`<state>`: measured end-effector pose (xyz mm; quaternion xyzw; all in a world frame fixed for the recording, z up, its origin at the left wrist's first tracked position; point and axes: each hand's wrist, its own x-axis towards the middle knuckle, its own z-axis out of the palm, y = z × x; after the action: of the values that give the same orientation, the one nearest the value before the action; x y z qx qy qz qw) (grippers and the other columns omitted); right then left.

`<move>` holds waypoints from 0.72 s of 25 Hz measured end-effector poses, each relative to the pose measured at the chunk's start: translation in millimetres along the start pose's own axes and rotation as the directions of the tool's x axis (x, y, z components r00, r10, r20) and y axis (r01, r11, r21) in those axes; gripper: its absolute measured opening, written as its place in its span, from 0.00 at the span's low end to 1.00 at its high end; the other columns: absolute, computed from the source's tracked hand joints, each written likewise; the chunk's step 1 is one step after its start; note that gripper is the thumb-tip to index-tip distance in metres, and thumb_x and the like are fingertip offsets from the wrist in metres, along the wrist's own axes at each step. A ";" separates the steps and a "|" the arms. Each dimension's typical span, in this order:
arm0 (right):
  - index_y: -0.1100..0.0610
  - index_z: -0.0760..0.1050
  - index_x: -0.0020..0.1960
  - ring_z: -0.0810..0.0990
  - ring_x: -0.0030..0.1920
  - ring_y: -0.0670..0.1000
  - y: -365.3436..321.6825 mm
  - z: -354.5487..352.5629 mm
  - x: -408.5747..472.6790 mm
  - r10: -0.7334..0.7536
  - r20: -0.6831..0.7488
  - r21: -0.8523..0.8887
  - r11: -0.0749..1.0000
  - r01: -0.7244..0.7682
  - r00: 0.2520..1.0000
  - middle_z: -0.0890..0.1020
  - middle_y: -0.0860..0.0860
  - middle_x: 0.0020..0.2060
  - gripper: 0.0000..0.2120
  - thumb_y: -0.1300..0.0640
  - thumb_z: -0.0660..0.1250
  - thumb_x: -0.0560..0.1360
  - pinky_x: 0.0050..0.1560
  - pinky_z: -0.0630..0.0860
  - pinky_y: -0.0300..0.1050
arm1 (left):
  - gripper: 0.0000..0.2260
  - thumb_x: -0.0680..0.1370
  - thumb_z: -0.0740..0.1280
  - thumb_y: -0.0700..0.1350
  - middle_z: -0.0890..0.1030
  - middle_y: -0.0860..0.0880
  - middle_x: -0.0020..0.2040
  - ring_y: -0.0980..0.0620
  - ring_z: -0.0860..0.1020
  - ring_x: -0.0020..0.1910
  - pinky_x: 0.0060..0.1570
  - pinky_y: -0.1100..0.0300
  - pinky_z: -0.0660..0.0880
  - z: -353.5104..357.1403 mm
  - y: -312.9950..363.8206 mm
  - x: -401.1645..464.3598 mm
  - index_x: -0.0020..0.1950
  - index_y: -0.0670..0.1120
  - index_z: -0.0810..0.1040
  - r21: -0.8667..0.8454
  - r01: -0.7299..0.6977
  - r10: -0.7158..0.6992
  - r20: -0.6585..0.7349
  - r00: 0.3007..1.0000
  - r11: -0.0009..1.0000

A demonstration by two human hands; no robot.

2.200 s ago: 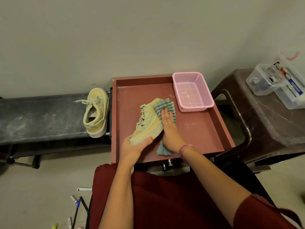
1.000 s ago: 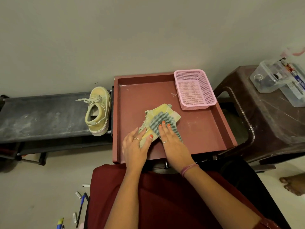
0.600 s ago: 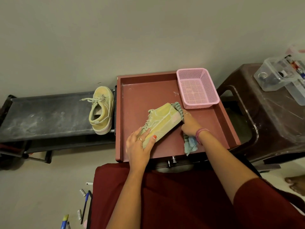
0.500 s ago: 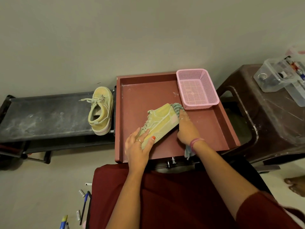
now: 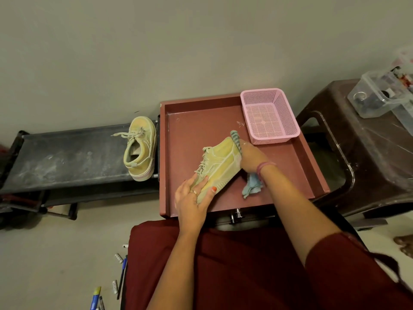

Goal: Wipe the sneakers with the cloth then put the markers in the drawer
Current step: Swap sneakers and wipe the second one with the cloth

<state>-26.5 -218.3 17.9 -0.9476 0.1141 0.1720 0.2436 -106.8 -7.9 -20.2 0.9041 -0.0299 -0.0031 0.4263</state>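
Note:
A pale green sneaker (image 5: 220, 166) lies on its side in the open reddish drawer (image 5: 190, 121). My left hand (image 5: 192, 200) grips its toe end. My right hand (image 5: 251, 156) presses a blue-green checked cloth (image 5: 251, 189) against the heel; one cloth end sticks up above the heel, the rest hangs below my wrist. The second sneaker (image 5: 140, 146) stands on the dark bench (image 5: 67, 157) to the left. Several markers (image 5: 120, 280) lie on the floor at the lower left, beside my lap.
A pink mesh basket (image 5: 269, 116) sits in the drawer's far right corner. A brown plastic stool (image 5: 368, 157) at the right carries clear plastic boxes (image 5: 380, 95). A wall runs behind everything. The drawer handle (image 5: 235, 215) faces my lap.
My right hand has carried the cloth from the sneaker's side round to its heel. The left hand still holds the toe, and the sneaker has turned slightly.

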 end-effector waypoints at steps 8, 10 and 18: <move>0.62 0.42 0.77 0.44 0.77 0.56 -11.4 45.5 -52.3 -0.134 -0.241 -0.101 0.988 0.113 0.961 0.47 0.57 0.77 0.39 0.73 0.56 0.71 0.76 0.45 0.48 | 0.14 0.76 0.68 0.54 0.70 0.57 0.70 0.57 0.63 0.66 0.64 0.66 0.54 -1.6 3.2 4.9 0.62 0.57 0.79 0.003 0.032 -0.032 -0.013 0.999 0.999; 0.62 0.43 0.77 0.44 0.76 0.56 -10.2 70.1 -81.8 -0.274 -0.285 -0.184 0.956 0.228 0.918 0.48 0.58 0.77 0.47 0.73 0.64 0.65 0.75 0.56 0.51 | 0.14 0.76 0.68 0.54 0.70 0.57 0.69 0.59 0.61 0.64 0.64 0.67 0.54 -2.5 2.8 7.3 0.62 0.56 0.79 0.009 0.028 -0.028 -0.014 1.000 1.000; 0.58 0.45 0.77 0.52 0.76 0.57 3.5 37.6 -36.6 0.062 -0.247 0.107 0.994 -0.036 0.967 0.51 0.56 0.76 0.39 0.75 0.53 0.71 0.75 0.52 0.49 | 0.15 0.75 0.69 0.54 0.71 0.57 0.68 0.57 0.63 0.65 0.65 0.66 0.54 -3.6 -0.8 4.5 0.61 0.56 0.79 -0.006 0.008 -0.008 0.024 1.000 1.000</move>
<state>-71.2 -197.6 -0.5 -0.9450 0.1760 0.0510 0.2710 -102.2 -4.9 -18.4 0.9027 -0.0313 -0.0156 0.4288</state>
